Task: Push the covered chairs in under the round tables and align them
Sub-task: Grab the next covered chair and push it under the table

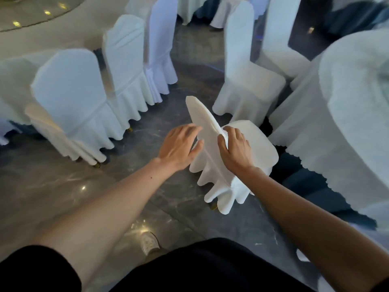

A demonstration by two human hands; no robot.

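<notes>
A white-covered chair (pixel 257 144) stands in front of me, its seat turned toward the round table (pixel 347 114) on the right, which wears a long white cloth. My right hand (pixel 234 147) is shut on the top edge of the chair's backrest. My left hand (pixel 179 145) lies flat against the outer face of the same backrest, fingers spread. The chair's seat front sits close to the tablecloth, with a narrow dark gap between them.
Three covered chairs (pixel 69 98) line a second round table (pixel 42 28) on the left. More covered chairs (pixel 246 76) stand at the back right. A grey marble floor aisle (pixel 84 186) runs between the tables. My shoe (pixel 149 243) is below.
</notes>
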